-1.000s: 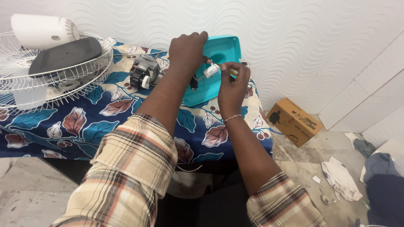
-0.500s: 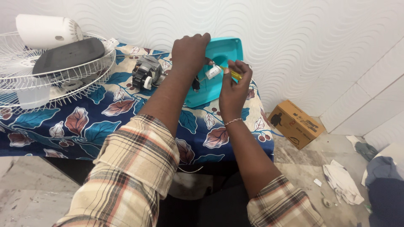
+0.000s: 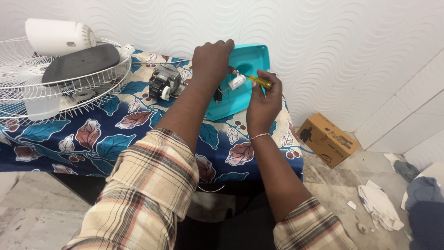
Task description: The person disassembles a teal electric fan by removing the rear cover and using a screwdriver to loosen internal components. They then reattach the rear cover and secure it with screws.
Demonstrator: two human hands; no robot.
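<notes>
Right hand (image 3: 264,98): the grip is closed around a screwdriver with a yellow translucent handle (image 3: 260,82). The tool's long axis runs nearly level, handle to the right and shaft pointing left and slightly up toward a small white cylindrical part (image 3: 237,82), which sits just beside the tip; whether they touch cannot be told. A thin bracelet circles the right wrist.

Left hand (image 3: 212,59): the fingers curl over the upper left edge of a teal plastic housing (image 3: 247,58) and clamp it. The housing is a rounded rectangular shell, tilted, with its open face turned toward the person and its long axis running from lower left to upper right. Dark wiring shows inside it, below the left hand. The housing rests at the far edge of the table (image 3: 152,139), near the wall.

Table: covered by a blue cloth printed with red and white leaves. Left of the housing lies an electric motor (image 3: 164,82) of grey metal with a white shaft end, well apart from the hands. Further left sits a white wire fan guard (image 3: 32,88), which carries a dark flat panel (image 3: 81,62) and a white cylindrical cover (image 3: 58,36).

Floor: right of the table stands a brown cardboard box (image 3: 327,140), oblong, set askew, with dark printed markings on its side faces. Beyond it, a white crumpled cloth (image 3: 377,206) lies on the tiles.
</notes>
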